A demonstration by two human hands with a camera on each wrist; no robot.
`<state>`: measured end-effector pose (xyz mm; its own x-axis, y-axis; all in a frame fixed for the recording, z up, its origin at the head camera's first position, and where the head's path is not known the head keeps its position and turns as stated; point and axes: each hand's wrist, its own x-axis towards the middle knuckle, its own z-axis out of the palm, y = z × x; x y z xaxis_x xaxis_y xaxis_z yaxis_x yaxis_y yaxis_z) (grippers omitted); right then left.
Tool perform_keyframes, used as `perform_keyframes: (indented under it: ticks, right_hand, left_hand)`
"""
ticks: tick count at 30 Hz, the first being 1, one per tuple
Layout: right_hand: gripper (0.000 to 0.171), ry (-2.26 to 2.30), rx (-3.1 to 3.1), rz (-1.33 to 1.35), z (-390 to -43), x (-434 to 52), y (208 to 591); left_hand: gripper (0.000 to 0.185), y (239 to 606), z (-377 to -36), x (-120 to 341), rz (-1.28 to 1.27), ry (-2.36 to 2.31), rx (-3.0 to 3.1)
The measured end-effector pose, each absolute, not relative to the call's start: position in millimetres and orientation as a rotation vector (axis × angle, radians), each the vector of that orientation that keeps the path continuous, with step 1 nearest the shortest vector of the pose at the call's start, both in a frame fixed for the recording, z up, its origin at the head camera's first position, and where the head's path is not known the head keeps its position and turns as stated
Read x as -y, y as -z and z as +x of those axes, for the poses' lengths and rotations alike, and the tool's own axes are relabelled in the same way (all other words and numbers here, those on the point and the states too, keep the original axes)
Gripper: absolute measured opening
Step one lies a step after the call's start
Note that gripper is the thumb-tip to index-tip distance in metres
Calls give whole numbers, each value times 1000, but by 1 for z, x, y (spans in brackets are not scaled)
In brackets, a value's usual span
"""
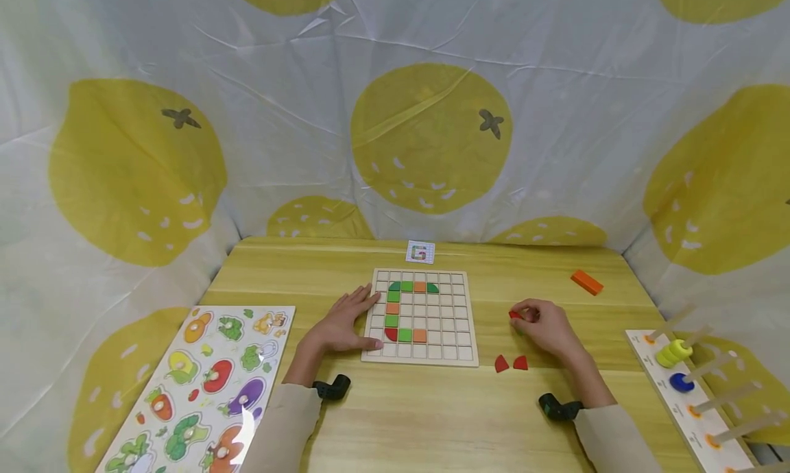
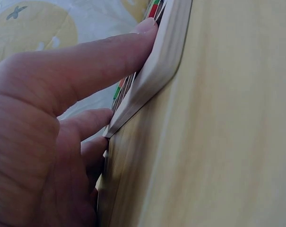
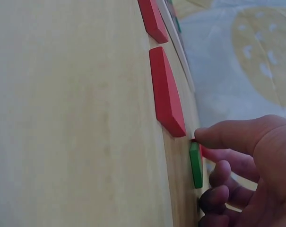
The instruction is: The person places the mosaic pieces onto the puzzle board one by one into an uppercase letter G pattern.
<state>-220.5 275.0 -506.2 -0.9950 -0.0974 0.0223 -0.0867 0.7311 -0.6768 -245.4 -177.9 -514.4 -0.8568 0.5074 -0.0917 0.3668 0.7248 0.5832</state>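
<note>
The grid board (image 1: 420, 317) lies in the middle of the worktop (image 1: 432, 418), and a coloured figure is partly laid in it: green and orange tiles run along an upper row, more go down the left column, and a red quarter-round, a green and an orange tile start the bottom row. Most cells are bare — judged against the small pattern card (image 1: 420, 251) behind the board, the figure looks roughly half built.

The left hand (image 1: 343, 322) lies flat, fingers straight, pressing the board's left edge. The right hand (image 1: 543, 325) rests on the worktop right of the board, its fingertips pinching a small red piece (image 1: 514, 314); the wrist view shows a green piece (image 3: 195, 164) beside it.

Two red quarter-rounds (image 1: 510, 363) wait just below that hand, and an orange block (image 1: 586, 282) lies well apart.
</note>
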Motion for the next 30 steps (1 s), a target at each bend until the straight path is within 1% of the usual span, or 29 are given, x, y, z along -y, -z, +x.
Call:
perform_keyframes:
  ticks: [4,9,11,20,25,30]
  right_hand:
    - [22,1108,-2921,-116,-227,-270,507]
    - [33,1124,-2882,-126,-233,-265,509]
    - [35,1122,-2865,-161,-234,-265,510]
    - [32,1096,-2821,-278,-230,-268,507]
    - [25,1111,-2817,-262,-229,-268,506]
    - [30,1127,-2807,-260,-228,-268,505]
  left_hand:
    - [107,515,-245,177,697,-830,-2685]
    - [106,515,-244,177,688,-839,-2682]
    - [106,515,-244,177,689,-840,-2678]
    - [107,515,-247,178,690,-806,-2696]
    - [107,516,-247,178,687,-799,-2691]
    - [108,516,-247,178,682,-798,-2696]
